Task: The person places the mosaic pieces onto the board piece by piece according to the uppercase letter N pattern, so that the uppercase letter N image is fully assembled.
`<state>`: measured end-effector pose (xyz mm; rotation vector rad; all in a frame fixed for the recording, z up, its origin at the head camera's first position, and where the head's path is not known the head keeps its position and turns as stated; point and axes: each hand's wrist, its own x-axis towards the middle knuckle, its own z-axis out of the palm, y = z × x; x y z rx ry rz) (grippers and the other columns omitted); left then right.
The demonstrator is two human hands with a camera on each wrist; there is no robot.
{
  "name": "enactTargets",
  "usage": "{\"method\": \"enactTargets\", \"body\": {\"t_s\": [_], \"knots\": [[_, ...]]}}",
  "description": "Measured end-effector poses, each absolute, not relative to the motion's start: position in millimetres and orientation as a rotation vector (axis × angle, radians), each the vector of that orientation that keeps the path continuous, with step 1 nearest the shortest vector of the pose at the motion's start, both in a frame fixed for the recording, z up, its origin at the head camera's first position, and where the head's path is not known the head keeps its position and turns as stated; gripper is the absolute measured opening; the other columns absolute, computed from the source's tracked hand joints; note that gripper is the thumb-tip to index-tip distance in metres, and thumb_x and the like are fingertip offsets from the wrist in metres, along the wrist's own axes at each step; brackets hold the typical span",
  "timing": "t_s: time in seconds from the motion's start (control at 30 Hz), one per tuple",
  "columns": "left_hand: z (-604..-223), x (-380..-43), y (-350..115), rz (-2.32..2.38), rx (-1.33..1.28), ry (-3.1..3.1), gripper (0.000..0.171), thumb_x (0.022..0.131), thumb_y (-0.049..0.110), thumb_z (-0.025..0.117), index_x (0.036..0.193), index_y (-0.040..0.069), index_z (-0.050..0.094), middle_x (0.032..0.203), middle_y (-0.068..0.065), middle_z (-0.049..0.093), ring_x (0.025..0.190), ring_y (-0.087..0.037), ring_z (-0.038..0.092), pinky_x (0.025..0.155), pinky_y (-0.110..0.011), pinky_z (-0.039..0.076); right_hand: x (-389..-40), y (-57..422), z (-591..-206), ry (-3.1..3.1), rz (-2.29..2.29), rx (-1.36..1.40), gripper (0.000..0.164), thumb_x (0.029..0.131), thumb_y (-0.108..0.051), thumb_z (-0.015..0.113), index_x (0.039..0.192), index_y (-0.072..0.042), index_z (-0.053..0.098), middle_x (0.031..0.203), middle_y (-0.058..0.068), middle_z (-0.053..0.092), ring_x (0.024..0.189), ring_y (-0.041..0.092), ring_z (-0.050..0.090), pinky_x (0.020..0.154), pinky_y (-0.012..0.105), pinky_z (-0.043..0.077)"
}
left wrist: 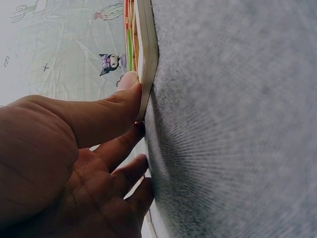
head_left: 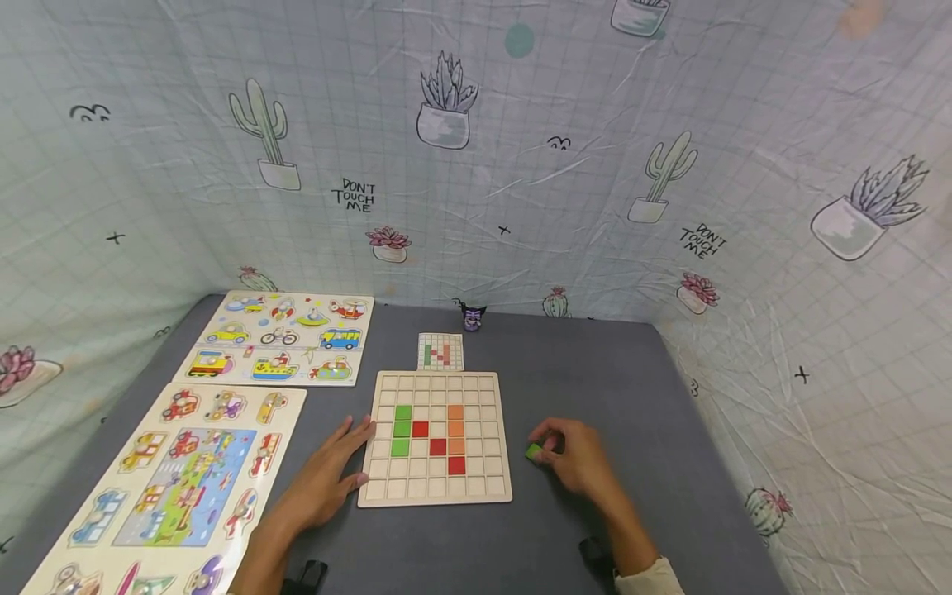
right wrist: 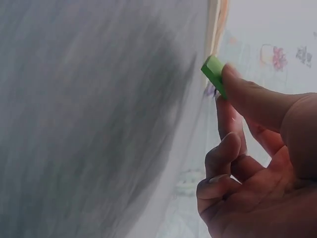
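In the head view my right hand (head_left: 578, 456) pinches a small green block (head_left: 533, 451) between thumb and fingers, to the right of a square wooden grid board (head_left: 435, 489). The right wrist view shows the green block (right wrist: 214, 73) at the tips of the thumb and index finger. My left hand (head_left: 323, 475) rests at the board's left edge, its thumb and fingertips touching the rim with the fingers fairly straight. Set in the board are a green column (head_left: 402, 430), an orange column (head_left: 456, 430) and red blocks (head_left: 438, 447) on a diagonal.
A small pattern card (head_left: 440, 351) lies against the board's far edge, with a dark figurine (head_left: 472, 317) behind it. Two picture puzzle boards (head_left: 278, 337) lie on the left of the grey table (head_left: 587, 364). A printed cloth (head_left: 506, 190) hangs around the table.
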<state>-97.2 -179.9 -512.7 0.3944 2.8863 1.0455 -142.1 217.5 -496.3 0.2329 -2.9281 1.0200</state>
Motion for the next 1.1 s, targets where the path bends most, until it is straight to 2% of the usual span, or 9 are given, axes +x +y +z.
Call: {"method": "enactTargets", "body": {"t_s": [0.17,0.5,0.73,1.1], "knots": [[-513.4,-97.1,-180.5,1.046,0.402,2.896,0.078,0.090,0.000,0.080,0.160,0.004,0.046,0.170,-0.017,0.041,0.159,-0.051,0.027,0.120,-0.071,0.034,-138.7,197.4,-491.9,-2.904,1.136,0.273,0.022,0.079,-0.008,0.093,0.088,-0.021,0.077,0.071,-0.009,0.062,0.061,0.006,0.051,0.058,0.023,0.041],[-514.2,-97.0,-181.1,1.044,0.409,2.900,0.078,0.090,0.000,0.080,0.161,0.005,0.046,0.169,-0.017,0.041,0.159,-0.051,0.027,0.120,-0.072,0.035,-135.7,150.8,-488.8,-2.890,1.268,0.397,0.019,0.083,-0.014,0.092,0.088,-0.019,0.074,0.072,-0.009,0.067,0.060,0.005,0.050,0.053,0.021,0.039],[-514.3,-97.5,-180.4,1.061,0.415,2.899,0.078,0.090,0.000,0.079,0.161,0.005,0.046,0.170,-0.016,0.041,0.159,-0.050,0.027,0.120,-0.071,0.035,-134.5,109.3,-486.7,-2.910,1.360,0.515,0.018,0.084,-0.012,0.091,0.085,-0.018,0.073,0.071,-0.007,0.072,0.059,0.004,0.056,0.053,0.020,0.040],[-511.5,-97.1,-180.5,1.060,0.410,2.900,0.077,0.090,0.000,0.079,0.160,0.004,0.047,0.169,-0.016,0.041,0.159,-0.050,0.028,0.120,-0.071,0.035,-137.7,57.0,-490.0,-3.000,1.167,0.550,0.022,0.081,-0.014,0.092,0.080,-0.020,0.071,0.063,-0.013,0.061,0.058,-0.001,0.052,0.056,0.021,0.040]]}}
